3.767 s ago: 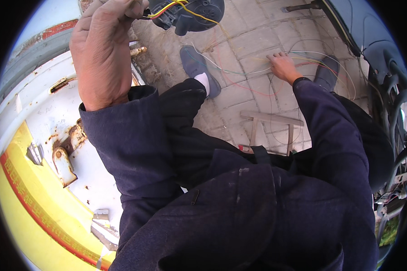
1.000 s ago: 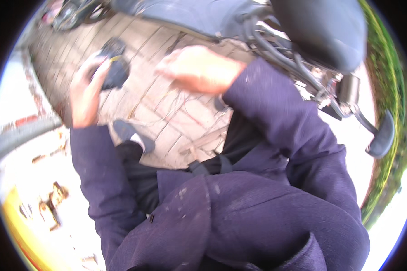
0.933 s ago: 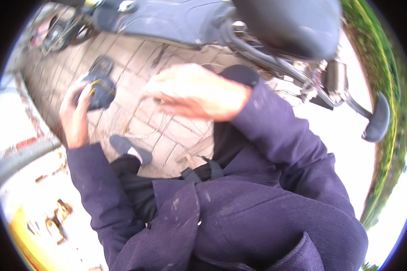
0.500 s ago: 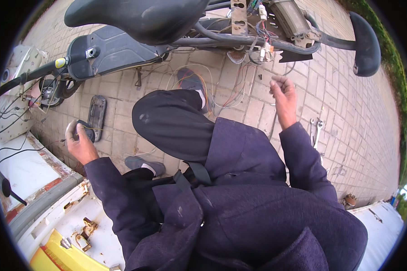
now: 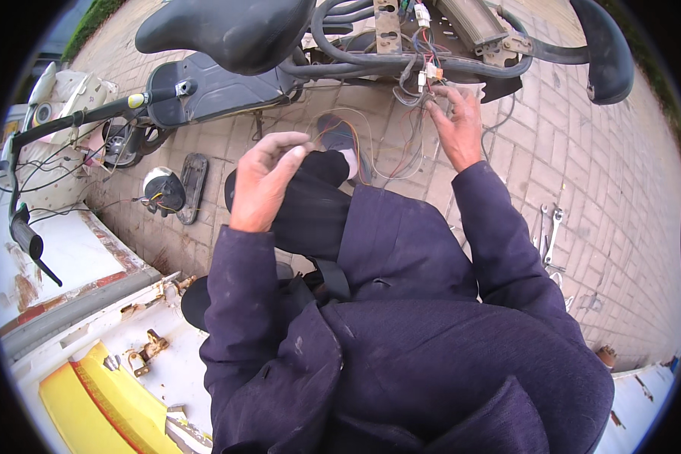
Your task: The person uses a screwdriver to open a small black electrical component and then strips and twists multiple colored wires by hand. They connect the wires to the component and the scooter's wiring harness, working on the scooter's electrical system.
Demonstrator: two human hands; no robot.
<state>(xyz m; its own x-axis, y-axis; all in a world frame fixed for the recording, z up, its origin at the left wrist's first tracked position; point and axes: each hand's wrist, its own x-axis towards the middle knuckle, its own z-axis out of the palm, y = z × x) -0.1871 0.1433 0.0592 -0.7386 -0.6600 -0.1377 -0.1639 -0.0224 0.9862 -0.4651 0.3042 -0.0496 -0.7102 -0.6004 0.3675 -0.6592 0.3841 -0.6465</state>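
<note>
An electric scooter with a black saddle (image 5: pixel 227 34) stands across the far side, its metal controller box (image 5: pixel 473 23) and wiring exposed. My right hand (image 5: pixel 460 129) reaches just below the white wire connectors (image 5: pixel 431 74) under its frame tube, thumb and fingers apart. Whether its fingertips touch a wire is hard to make out. My left hand (image 5: pixel 267 181) hovers over my bent knee, fingers stretched toward the right and thumb apart, with nothing visible in it. Thin coloured wires (image 5: pixel 367 144) trail over the paving between my hands, around my shoe (image 5: pixel 334 130).
A round black-and-white lamp-like part (image 5: pixel 163 191) with loose wires lies beside a black oblong panel (image 5: pixel 194 189) at left. Wrenches (image 5: pixel 555 236) rest on the bricks to my right. Handlebar (image 5: pixel 30 240) and a rusty white panel (image 5: pixel 136 333) with a yellow piece (image 5: pixel 102 401) flank my left.
My left hand has left the round part and swung right and up over my knee. My right hand has moved farther away, up to the connectors. The view has shifted somewhat.
</note>
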